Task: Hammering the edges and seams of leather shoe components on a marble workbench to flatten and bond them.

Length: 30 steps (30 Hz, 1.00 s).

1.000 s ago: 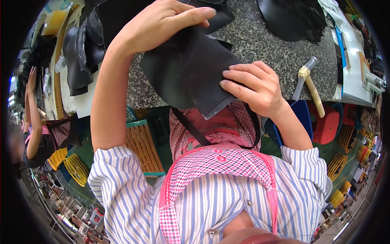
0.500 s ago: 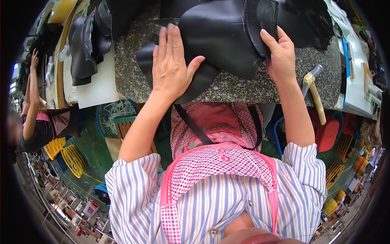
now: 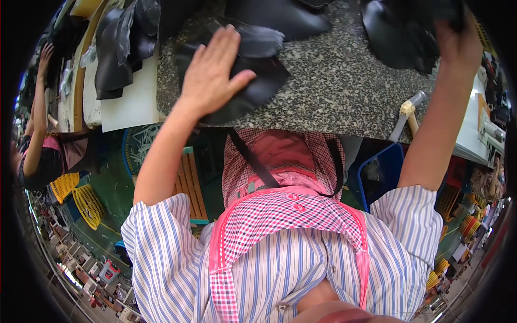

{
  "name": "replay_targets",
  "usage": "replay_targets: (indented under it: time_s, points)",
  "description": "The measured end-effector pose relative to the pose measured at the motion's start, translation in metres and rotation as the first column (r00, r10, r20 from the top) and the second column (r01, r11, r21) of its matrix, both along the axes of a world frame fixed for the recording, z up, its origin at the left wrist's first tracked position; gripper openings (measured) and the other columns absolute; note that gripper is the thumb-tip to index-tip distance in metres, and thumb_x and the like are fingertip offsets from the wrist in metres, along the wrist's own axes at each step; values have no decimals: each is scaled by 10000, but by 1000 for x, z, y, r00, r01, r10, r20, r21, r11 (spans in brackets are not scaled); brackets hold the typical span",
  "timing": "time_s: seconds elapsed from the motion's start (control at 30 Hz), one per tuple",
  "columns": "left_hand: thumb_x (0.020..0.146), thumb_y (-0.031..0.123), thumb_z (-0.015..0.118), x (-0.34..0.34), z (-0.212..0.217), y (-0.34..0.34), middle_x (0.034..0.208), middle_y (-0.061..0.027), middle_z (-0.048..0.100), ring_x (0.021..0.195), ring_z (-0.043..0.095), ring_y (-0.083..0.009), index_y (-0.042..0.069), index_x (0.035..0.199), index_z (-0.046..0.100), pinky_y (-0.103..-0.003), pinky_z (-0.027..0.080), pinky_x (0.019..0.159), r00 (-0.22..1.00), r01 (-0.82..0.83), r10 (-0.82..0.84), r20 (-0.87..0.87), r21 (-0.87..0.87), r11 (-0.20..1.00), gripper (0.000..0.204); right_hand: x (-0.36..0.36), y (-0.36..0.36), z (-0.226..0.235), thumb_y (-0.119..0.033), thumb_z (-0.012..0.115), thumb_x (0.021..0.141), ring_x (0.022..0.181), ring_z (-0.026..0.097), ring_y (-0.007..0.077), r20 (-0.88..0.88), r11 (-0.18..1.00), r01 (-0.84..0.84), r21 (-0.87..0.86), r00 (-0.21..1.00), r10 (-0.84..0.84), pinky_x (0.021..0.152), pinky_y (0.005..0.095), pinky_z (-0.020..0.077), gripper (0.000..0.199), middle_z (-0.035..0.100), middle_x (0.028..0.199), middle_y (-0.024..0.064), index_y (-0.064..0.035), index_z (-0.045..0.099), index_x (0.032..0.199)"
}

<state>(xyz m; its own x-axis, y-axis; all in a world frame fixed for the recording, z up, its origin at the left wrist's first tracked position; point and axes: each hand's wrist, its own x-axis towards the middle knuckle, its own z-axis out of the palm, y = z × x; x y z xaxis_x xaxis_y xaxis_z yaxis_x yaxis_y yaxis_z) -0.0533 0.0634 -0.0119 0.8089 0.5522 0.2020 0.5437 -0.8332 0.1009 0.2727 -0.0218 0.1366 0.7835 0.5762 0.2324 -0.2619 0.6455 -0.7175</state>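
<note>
My left hand point(image 3: 211, 75) lies flat, thumb spread, on a black leather-like piece point(image 3: 264, 83) on the speckled stone slab point(image 3: 334, 91). A strip with a grey, frayed-looking surface point(image 3: 261, 42) runs along the far edge of that piece. At the far right, my right hand point(image 3: 458, 43) is raised over a pile of black pieces point(image 3: 401, 37). Its fingers are partly hidden and blurred, closed on the edge of a dark leather-like piece point(image 3: 444, 9). Another black piece point(image 3: 283, 19) lies at the far middle of the slab.
A hammer point(image 3: 410, 110) with a tape-wrapped neck lies at the slab's near right edge, beside my right forearm. More black pieces point(image 3: 116, 59) are heaped over a white board point(image 3: 129, 105) on the left. A blue bin point(image 3: 379, 169) stands below. Another person's arm point(image 3: 40, 102) shows far left.
My right hand has moved far right, taking the large black piece from the middle to the pile there. My left hand has shifted slightly left, still flat on the lower piece.
</note>
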Motion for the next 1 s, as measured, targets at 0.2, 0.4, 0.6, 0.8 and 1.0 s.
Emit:
replay_targets:
  time_s: [0.2, 0.4, 0.6, 0.8, 1.0]
  points:
    - [904, 302, 488, 4, 15, 55, 1324, -147, 433, 1271, 335, -327, 47, 1211, 526, -396, 295, 1018, 943, -57, -55, 329, 320, 946, 402, -55, -71, -30, -118, 666, 708, 773, 580, 121, 167, 218, -644, -733, 140, 976, 715, 257, 462, 325, 620, 869, 68, 57, 588, 970]
    - [574, 246, 766, 66, 61, -68, 965, -111, 597, 899, 575, -283, 44, 984, 612, -372, 465, 815, 644, 664, -452, 617, -158, 730, 482, -62, -92, -106, -132, 667, 679, 748, 597, 271, 344, 344, 20, -939, 40, 938, 678, 358, 461, 244, 624, 793, 104, -11, 573, 870]
    - [596, 212, 719, 52, 8, -109, 1098, -98, 562, 950, 541, -273, 41, 1060, 583, -380, 469, 793, 805, 539, -484, 344, -81, 838, 514, -71, -116, -107, -199, 752, 599, 897, 518, 284, 766, 701, 424, -573, -26, 642, 781, 358, 431, 428, 569, 915, 75, -78, 568, 966]
    - [630, 41, 620, 62, 20, -108, 1039, -81, 607, 901, 554, -251, 25, 988, 585, -356, 480, 759, 833, 502, -430, 349, -146, 853, 360, 7, -209, -128, -173, 690, 704, 942, 519, 288, 873, 478, 819, -318, 55, 485, 841, 372, 396, 370, 576, 1002, 102, -69, 574, 1039]
    - [614, 25, 668, 67, 15, -103, 884, -71, 622, 778, 573, -236, 22, 967, 589, -304, 495, 673, 824, 475, -408, 393, -87, 876, 361, 10, -207, -123, -86, 573, 802, 877, 543, 253, 777, 421, 715, -558, 272, 568, 791, 323, 416, 254, 569, 958, 112, -30, 549, 1049]
